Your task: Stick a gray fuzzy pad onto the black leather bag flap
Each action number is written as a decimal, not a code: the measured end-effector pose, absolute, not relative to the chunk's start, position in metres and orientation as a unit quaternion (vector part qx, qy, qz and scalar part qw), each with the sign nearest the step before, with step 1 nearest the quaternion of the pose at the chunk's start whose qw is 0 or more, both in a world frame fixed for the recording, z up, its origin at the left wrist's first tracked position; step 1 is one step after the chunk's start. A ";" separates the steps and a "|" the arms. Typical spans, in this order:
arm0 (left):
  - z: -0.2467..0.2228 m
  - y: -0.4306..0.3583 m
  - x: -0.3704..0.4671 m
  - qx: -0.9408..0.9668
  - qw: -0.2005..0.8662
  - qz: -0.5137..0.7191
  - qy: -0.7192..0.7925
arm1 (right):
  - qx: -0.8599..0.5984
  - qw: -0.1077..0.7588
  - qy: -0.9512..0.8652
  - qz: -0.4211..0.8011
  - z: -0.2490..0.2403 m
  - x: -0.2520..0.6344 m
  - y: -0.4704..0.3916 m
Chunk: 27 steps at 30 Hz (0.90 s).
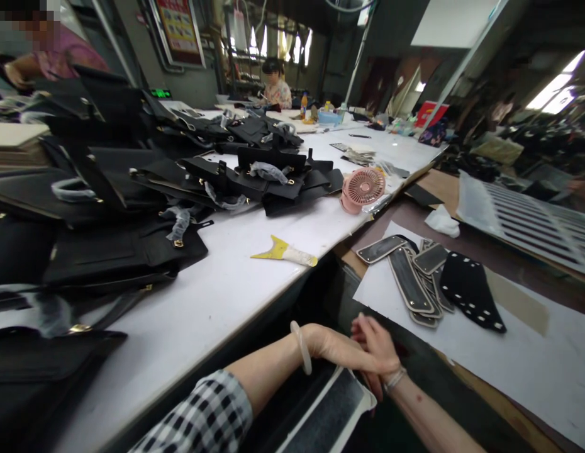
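My left hand (337,348), with a pale bangle at its wrist and a checkered sleeve behind, reaches across to my right wrist and touches it. Its fingers bend downward and are partly hidden there, so their grip is unclear. My right hand (375,343), wearing a bracelet, is raised with loosely bent fingers, slightly blurred, and nothing shows in it. Just below both hands lies a long black panel with a pale border (328,415), its corner close to my left fingertips. Whether the fingers touch that panel I cannot tell.
Black handbags (278,182) with wrapped handles crowd the white table (217,302). A yellow scraper-like tool (285,251) and a pink fan (363,187) sit near its edge. Several bordered panels (412,280) and a dotted black piece (469,289) lie on white paper at right. Other people work farther back.
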<state>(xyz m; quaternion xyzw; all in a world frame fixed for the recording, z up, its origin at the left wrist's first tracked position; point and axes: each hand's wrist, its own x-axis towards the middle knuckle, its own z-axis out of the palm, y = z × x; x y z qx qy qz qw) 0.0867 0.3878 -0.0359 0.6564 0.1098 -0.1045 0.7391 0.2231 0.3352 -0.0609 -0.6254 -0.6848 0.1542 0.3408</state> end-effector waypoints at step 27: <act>-0.030 0.387 0.077 0.592 0.779 -0.173 0.117 | -0.590 -0.086 -0.515 0.616 0.050 0.317 0.291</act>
